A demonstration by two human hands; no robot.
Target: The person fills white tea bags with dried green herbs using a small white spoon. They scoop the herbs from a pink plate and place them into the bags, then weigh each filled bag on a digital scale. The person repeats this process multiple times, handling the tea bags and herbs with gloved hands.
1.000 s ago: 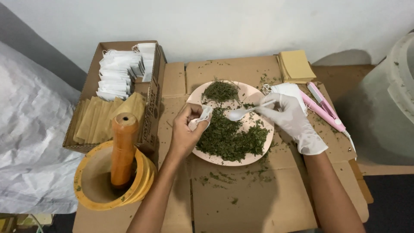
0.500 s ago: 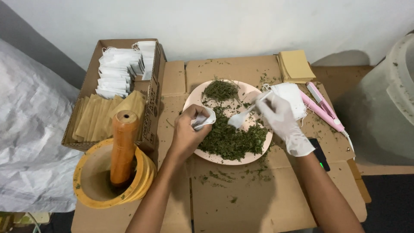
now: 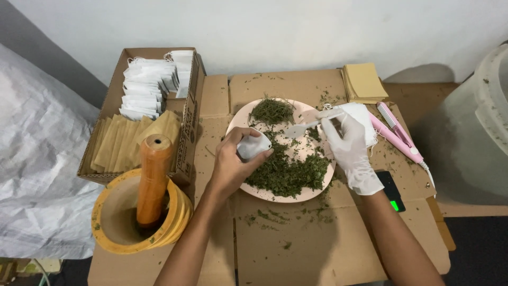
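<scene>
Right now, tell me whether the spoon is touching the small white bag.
Apart. The head view shows bare plate between the white spoon in the right hand and the small white bag in the left hand.

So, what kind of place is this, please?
Probably a small home workshop for packing dried herbs by hand. A pink plate of crushed green leaves sits on flattened cardboard, beside a wooden mortar and a box of white sachets.
</scene>
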